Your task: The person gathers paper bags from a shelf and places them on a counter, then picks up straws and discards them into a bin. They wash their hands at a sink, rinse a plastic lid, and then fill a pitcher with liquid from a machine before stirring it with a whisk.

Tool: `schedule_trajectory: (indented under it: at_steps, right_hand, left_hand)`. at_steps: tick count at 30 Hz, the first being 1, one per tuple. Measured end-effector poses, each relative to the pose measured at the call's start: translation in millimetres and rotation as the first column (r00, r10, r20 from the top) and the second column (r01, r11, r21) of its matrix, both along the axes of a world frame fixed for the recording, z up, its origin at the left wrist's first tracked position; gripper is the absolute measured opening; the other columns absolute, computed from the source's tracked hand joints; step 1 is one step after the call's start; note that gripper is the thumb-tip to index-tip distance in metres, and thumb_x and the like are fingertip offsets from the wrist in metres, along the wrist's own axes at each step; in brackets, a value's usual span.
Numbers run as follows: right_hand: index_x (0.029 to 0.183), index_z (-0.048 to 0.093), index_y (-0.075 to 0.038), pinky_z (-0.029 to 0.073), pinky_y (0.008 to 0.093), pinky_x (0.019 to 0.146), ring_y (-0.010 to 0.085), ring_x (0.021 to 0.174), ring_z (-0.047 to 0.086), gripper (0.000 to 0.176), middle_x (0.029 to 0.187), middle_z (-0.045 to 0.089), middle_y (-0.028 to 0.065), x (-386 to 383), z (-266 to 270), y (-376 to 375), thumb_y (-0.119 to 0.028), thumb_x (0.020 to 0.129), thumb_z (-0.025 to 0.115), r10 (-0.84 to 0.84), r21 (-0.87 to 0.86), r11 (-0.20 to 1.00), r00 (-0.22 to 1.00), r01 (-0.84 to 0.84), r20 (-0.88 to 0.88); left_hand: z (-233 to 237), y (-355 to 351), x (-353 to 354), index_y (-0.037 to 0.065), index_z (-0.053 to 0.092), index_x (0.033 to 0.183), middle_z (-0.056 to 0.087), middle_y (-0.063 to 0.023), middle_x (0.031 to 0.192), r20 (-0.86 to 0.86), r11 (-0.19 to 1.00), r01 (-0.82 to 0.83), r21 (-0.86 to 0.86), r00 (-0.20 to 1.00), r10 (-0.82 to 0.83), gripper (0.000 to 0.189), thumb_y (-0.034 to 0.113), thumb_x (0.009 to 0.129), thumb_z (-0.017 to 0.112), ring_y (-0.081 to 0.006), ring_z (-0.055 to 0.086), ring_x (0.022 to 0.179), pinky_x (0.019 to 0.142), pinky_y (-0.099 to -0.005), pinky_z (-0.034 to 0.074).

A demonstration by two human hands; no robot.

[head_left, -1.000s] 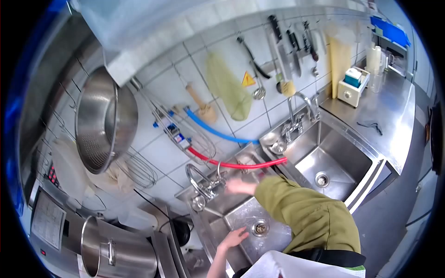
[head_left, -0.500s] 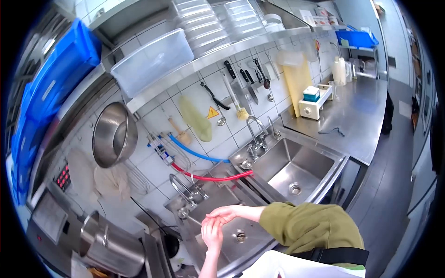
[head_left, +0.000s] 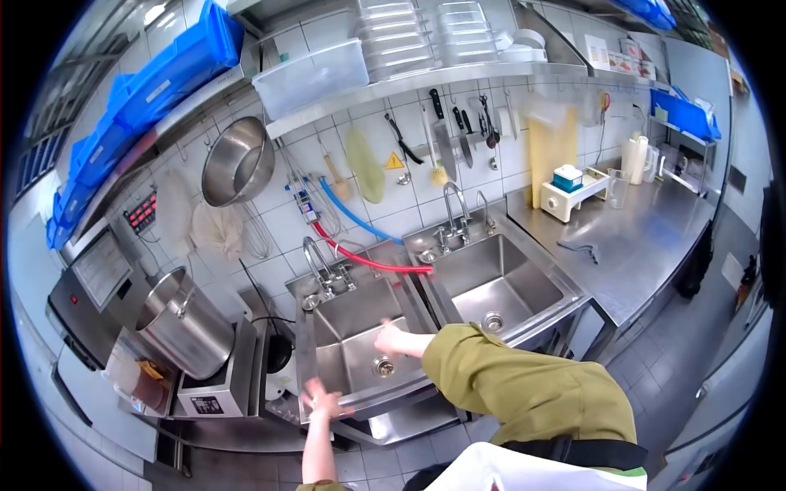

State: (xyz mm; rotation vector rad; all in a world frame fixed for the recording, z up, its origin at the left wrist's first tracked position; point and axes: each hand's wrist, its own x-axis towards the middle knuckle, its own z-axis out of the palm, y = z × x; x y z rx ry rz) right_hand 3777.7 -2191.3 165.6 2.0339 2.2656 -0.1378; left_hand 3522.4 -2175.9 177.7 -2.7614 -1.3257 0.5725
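sink (head_left: pixel 348 360) with faucet (head_left: pixel 327 274) at back: seen beneath right hand (head_left: pixel 395 337), too blurred to tell how wide. over near left corner, left hand (head_left: pixel 322 401), fingers splayed. now apart, unlike earlier, together above basin.

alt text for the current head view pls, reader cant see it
A person's left hand and right hand, nothing visibly held, reach over the left sink beside a matching right sink. Red hose and blue hose hang behind; a steel pot stands left, a metal counter right.
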Motion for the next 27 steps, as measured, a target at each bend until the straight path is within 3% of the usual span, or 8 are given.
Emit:
schedule_trajectory:
  at_steps: [1,4,5,8,12,15,22,27]
  right_hand:
    - [0.101,0.051,-0.004,0.043,0.0376,0.076,0.0282,0.084,0.056,0.038,0.089,0.059,0.0156,3,11,-17,-0.034,0.079,0.048,0.311,-0.047,0.950,0.912,-0.310,0.268]
    - [0.105,0.049,-0.003,0.041,0.0373,0.080,0.0300,0.089,0.054,0.042,0.095,0.057,0.0161,4,49,-105,-0.033,0.076,0.050,0.182,0.280,0.959,0.664,0.043,-0.725]
    - [0.106,0.048,-0.003,0.041,0.0384,0.081,0.0303,0.093,0.051,0.042,0.098,0.054,0.0163,22,47,-127,-0.032,0.076,0.051,0.268,0.432,0.902,0.798,-0.010,-0.540]
    - [0.104,0.049,-0.002,0.042,0.0375,0.078,0.0310,0.093,0.051,0.038,0.096,0.054,0.0166,79,23,-224,-0.030,0.077,0.049,0.117,0.440,0.889,0.870,0.122,-0.478]
    - [0.093,0.053,-0.002,0.044,0.0397,0.072,0.0326,0.085,0.053,0.026,0.088,0.056,0.0169,154,-48,-394,-0.022,0.077,0.048,-0.076,0.297,0.898,0.779,0.324,-0.622]
    - [0.093,0.058,-0.005,0.046,0.0302,0.065,0.0173,0.063,0.060,0.026,0.072,0.061,0.0108,182,-94,-535,-0.024,0.078,0.049,-0.408,-0.063,0.865,0.625,0.497,-0.666]
    - [0.090,0.059,-0.003,0.046,0.0275,0.064,0.0135,0.064,0.060,0.029,0.076,0.061,0.0061,201,-124,-706,-0.028,0.077,0.054,-0.733,-0.460,0.608,0.234,0.648,-0.639]
    - [0.099,0.053,-0.002,0.045,0.0250,0.058,0.0138,0.069,0.058,0.030,0.084,0.058,0.0071,181,-142,-772,-0.025,0.080,0.052,-0.587,-0.667,0.408,-0.380,0.624,-0.715]
  left_hand:
    - [-8,-2,2,0.023,0.052,0.111,0.005,-0.0192,0.136,0.006,0.945,0.223,0.241,0.973,-0.231,0.054,0.050,0.064,0.059,-0.0373,-0.006,0.125,0.097,-0.0550,0.000]
    - [-12,-12,9,0.017,0.037,0.124,0.010,-0.0174,0.136,0.827,0.989,-0.144,-0.037,0.551,0.112,0.061,0.048,0.073,0.052,-0.0318,0.003,0.127,0.098,-0.0522,0.002]
    - [-3,-22,9,0.016,0.032,0.127,0.020,-0.0168,0.134,0.890,0.972,-0.139,-0.188,0.394,0.228,0.059,0.047,0.078,0.046,-0.0308,0.012,0.125,0.098,-0.0518,0.003]
    - [-41,-62,-5,0.012,0.043,0.120,0.032,-0.0144,0.128,0.705,0.888,-0.440,0.133,0.672,0.227,0.052,0.044,0.079,0.044,-0.0305,0.018,0.123,0.096,-0.0547,0.004]
    - [-148,-166,-31,0.008,0.058,0.099,0.046,-0.0122,0.115,0.778,0.633,-0.672,0.384,0.605,0.170,0.039,0.037,0.073,0.052,-0.0278,0.033,0.113,0.087,-0.0490,0.025]
    - [-150,-257,-14,0.014,0.041,0.119,0.016,-0.0178,0.133,0.330,0.530,-0.832,-0.162,0.461,0.824,0.052,0.034,0.072,0.053,-0.0316,0.009,0.125,0.097,-0.0559,0.001]
    - [-44,-294,202,0.022,0.012,0.133,0.006,-0.0193,0.136,0.248,0.971,-0.178,-0.162,0.945,0.215,0.089,0.065,0.063,0.048,-0.0326,-0.001,0.126,0.095,-0.0534,0.003]
    - [-5,-356,362,0.016,0.032,0.127,0.038,-0.0143,0.125,0.286,0.872,0.385,-0.303,0.910,-0.302,0.070,0.059,0.072,0.043,-0.0281,0.031,0.119,0.098,-0.0397,0.022]
